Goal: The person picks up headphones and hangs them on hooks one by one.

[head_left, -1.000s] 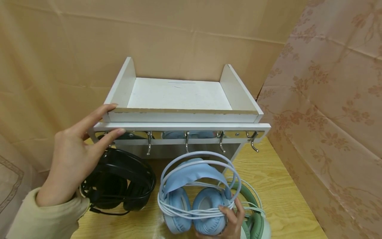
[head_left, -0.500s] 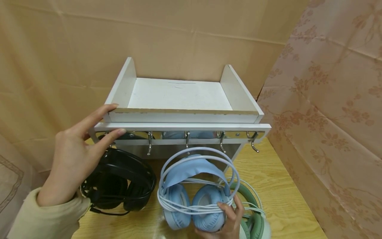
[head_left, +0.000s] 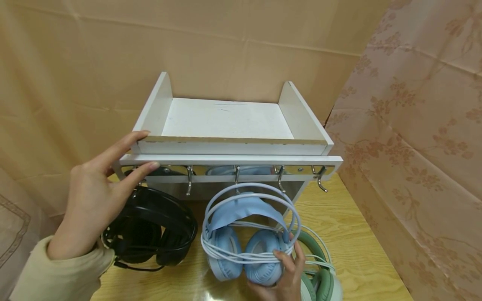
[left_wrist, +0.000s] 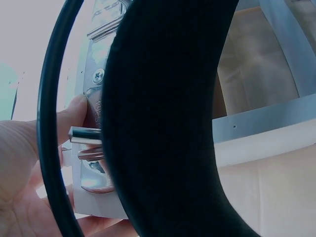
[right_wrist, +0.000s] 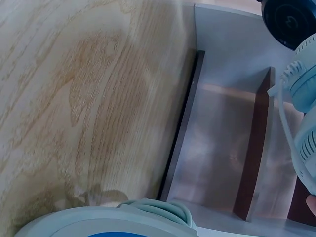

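My left hand (head_left: 94, 184) grips the left end of a white hook rack (head_left: 241, 159), thumb on the front rail and fingers on top. A black headset (head_left: 162, 209) hangs just below it; its broad headband (left_wrist: 163, 108) fills the middle of the left wrist view, beside a metal hook (left_wrist: 85, 134). My right hand (head_left: 288, 271) holds light blue headphones (head_left: 246, 209) by the right ear cup, with the white cable wound round both cups. Their headband loops overlap the lower tip of a middle hook (head_left: 237, 177) in the head view. In the right wrist view the headphones (right_wrist: 307, 143) show only partly.
Green headphones (head_left: 324, 284) lie on the wooden table (head_left: 361, 242) to the right, partly behind my right hand. More metal hooks, including the rightmost hook (head_left: 321, 179), line the rail. A beige curtain (head_left: 241, 50) stands behind, a floral cloth (head_left: 425, 138) at right.
My right hand has lifted the blue headphones slightly and moved them closer to the hooks. The left hand and the black headset have stayed in place.
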A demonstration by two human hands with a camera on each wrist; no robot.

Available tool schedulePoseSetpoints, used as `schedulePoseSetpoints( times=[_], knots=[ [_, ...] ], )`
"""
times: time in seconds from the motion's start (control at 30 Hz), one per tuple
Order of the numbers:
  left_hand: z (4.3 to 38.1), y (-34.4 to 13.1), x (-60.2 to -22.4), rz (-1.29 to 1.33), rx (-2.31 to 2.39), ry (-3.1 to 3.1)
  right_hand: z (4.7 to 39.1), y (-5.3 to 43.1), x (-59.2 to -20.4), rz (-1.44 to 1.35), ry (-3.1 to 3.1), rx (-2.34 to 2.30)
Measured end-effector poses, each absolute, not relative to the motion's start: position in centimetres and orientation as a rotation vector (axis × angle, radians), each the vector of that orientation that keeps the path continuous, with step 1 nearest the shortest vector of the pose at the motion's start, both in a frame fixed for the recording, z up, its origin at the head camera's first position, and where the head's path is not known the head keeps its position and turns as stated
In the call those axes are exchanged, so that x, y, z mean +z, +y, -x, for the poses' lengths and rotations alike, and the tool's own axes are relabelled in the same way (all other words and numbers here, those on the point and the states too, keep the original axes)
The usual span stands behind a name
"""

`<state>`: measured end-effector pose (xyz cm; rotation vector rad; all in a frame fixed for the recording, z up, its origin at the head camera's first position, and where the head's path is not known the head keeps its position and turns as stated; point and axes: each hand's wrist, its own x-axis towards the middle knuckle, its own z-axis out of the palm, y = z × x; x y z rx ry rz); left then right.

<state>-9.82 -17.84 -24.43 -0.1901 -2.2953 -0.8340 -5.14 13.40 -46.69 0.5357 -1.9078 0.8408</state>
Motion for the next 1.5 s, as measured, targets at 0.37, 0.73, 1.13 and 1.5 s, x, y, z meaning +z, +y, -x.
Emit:
schedulePoseSetpoints(
  times=[0.37, 0.73, 1.13, 1.5],
  knots=[
    [9.9, -17.9, -24.5, 0.185, -0.850, -2.299, 6.0, 13.4, -47.7, -0.613, -1.947, 0.928],
    [9.8, -17.9, -24.5, 0.181, -0.844, -2.303, 6.3, 12.8, -48.1, -0.553, -2.027, 0.836],
    [10.0, -17.9, -24.7, 0.178, -0.838, -2.285, 6.7, 12.4, -48.2, -0.598, -2.031, 0.912],
    [10.0, -17.9, -24.7, 0.187, -0.839, -2.271, 6.8, 12.0, -48.1, -0.608, -2.063, 0.917]
  ],
)
